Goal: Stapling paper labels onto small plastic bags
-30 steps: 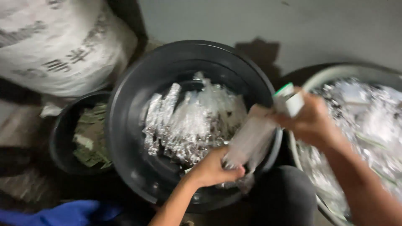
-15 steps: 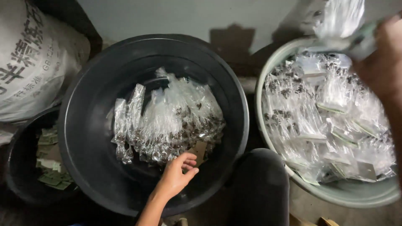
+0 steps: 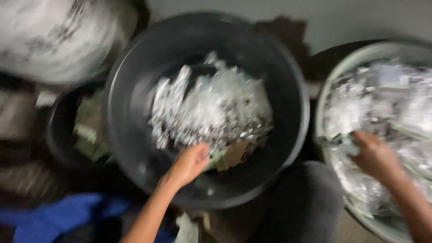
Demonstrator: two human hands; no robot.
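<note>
Although motion blurs the view, a white sack (image 3: 58, 40) is seen at far left, with a small dark bucket (image 3: 60, 130) of greenish scraps below it. At centre, the left hand (image 3: 189, 164) is curled inside the large black tub (image 3: 135, 90), its grip closed on clear packets (image 3: 211, 112). At right, the right hand (image 3: 375, 157) is pressed into the packet pile in the pale basin (image 3: 321, 117); its grip cannot be told.

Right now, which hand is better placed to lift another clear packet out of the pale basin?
Probably the right hand: it already rests on the clear packets in the pale basin. The left hand is over in the black tub.
</note>
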